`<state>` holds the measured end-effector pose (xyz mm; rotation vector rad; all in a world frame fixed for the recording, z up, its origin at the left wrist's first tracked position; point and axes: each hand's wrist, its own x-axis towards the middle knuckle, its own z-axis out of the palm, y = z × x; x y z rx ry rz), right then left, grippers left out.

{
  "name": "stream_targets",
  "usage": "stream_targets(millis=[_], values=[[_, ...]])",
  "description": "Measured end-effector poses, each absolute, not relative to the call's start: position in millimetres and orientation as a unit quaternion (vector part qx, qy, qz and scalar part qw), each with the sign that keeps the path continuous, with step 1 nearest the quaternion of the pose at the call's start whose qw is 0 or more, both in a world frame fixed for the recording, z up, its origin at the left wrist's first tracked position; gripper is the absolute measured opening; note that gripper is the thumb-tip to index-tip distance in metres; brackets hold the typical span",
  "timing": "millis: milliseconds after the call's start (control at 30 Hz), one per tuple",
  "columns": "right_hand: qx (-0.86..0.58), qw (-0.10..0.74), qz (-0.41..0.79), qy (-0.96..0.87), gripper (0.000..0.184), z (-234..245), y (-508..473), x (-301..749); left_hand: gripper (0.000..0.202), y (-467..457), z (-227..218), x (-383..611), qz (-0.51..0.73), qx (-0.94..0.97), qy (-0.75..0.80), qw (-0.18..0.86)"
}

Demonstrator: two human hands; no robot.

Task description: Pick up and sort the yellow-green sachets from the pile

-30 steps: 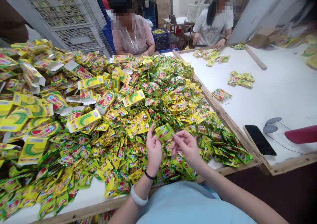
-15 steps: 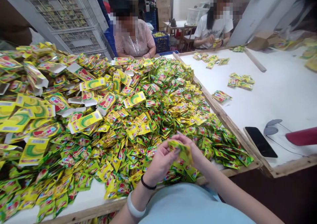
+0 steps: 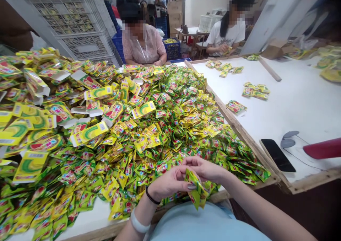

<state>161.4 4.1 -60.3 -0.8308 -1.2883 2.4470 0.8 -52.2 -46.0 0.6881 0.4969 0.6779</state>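
Observation:
Several small green-and-yellow snack packets [image 3: 196, 193] are bunched between my hands, just above the table's front edge. My left hand [image 3: 172, 180], with a dark bead bracelet and a pale bangle at its wrist, pinches them between thumb and fingers. Curled around their upper back side is my right hand [image 3: 205, 169]; its fingertips are partly hidden. A large heap of loose packets [image 3: 149, 141] in the same colours lies under and beyond both hands. Open and flattened yellow-green cartons [image 3: 90, 133] rest on the heap's left part.
A wooden rail [image 3: 234, 127] divides the heap from a white table [image 3: 290, 109] with small packet groups [image 3: 255, 91], a phone [image 3: 277, 155], sunglasses [image 3: 289, 139] and a red case [image 3: 322, 149]. Two people sit opposite. White crates [image 3: 80, 42] are stacked at the back left.
Both hands have come slightly down and nearer my body with the packets, which now hang lower and tilted. My right hand's fingers have curled further over behind them. The view has shifted slightly.

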Motion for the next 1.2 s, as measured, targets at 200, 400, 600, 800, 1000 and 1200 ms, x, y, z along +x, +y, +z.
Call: stream_targets(millis=[200, 400, 600, 800, 1000, 1200], values=[[-0.251, 0.111, 0.852, -0.446, 0.033, -68.1, -0.1, 162.6, 0.028, -53.0, -50.0, -4.9, 0.35, 0.291, 0.229, 0.861], [-0.209, 0.125, 0.864, -0.442, 0.031, -73.3, -0.7, 160.8, 0.028, -47.1, -51.1, -12.5, 0.343, 0.318, 0.212, 0.858], [-0.206, 0.145, 0.866, -0.432, 0.037, -72.4, 1.0, 159.5, 0.023, -40.6, -54.7, -13.5, 0.351, 0.318, 0.2, 0.858], [-0.221, 0.165, 0.866, -0.418, 0.035, -77.3, -1.3, 159.9, 0.023, -39.5, -59.0, -14.0, 0.352, 0.317, 0.223, 0.852], [-0.223, 0.157, 0.863, -0.426, 0.033, -80.7, -1.5, 160.3, 0.023, -41.9, -56.9, -12.6, 0.354, 0.318, 0.216, 0.852], [-0.251, 0.162, 0.844, -0.445, 0.034, -82.5, -2.9, 157.0, 0.021, -42.0, -60.1, -15.8, 0.364, 0.307, 0.242, 0.845]])
